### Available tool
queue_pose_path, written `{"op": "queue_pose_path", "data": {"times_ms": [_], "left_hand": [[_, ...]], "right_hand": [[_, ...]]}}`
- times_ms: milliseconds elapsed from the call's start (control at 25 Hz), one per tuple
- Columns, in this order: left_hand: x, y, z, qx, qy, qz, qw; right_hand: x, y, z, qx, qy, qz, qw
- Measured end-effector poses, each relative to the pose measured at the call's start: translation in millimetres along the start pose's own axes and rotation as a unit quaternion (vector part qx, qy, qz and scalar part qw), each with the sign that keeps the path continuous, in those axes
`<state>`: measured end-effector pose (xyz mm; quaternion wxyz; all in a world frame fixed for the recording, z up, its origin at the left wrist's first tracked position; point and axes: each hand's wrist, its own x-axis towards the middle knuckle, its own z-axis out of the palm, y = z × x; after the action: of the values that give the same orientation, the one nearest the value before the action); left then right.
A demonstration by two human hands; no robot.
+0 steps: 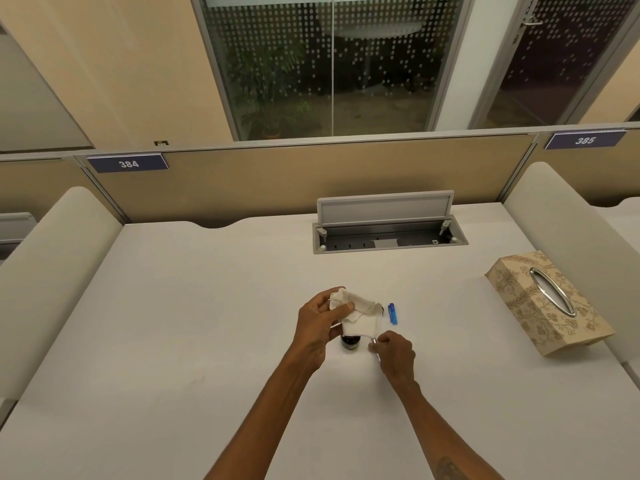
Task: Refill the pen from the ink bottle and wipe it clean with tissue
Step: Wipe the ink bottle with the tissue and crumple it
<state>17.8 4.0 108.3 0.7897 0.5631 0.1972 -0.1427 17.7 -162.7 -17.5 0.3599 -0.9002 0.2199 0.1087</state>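
My left hand (317,323) holds a crumpled white tissue (358,315) above the middle of the white desk (207,306). Just below the tissue stands the dark ink bottle (350,342), partly hidden by tissue and hand. My right hand (394,353) pinches a thin silvery pen (375,355) whose upper end reaches the tissue's lower corner; most of the pen is hidden by my fingers. A blue pen cap (393,313) lies on the desk just right of the tissue.
A patterned beige tissue box (550,303) sits at the desk's right side. An open cable tray with a raised lid (388,230) is set into the back of the desk. Padded dividers flank both sides, and a panel wall stands behind.
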Motion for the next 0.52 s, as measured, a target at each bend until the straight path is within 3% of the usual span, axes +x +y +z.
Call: {"op": "queue_pose_path", "data": {"times_ms": [120,280,400,520], "left_hand": [[-2.7,0.7,-3.6,-0.007,-0.006,0.004,1.000],[-8.2,2.8,-13.1,-0.018,-0.017,0.018,1.000],[-12.4,6.5,-22.6,-0.020,-0.010,0.031,0.999],[-16.2,10.7,-32.3,-0.017,-0.004,0.045,0.999]], "right_hand": [[-5.2,-10.2,-5.5,0.037,0.054,0.000,0.998],[-24.3,-45.1,-28.6,0.188,0.103,-0.045,0.976],[-43.3,-75.8,-55.7,0.338,-0.059,-0.087,0.935],[-67.8,-100.2,-72.0,0.378,-0.205,-0.137,0.892]]}}
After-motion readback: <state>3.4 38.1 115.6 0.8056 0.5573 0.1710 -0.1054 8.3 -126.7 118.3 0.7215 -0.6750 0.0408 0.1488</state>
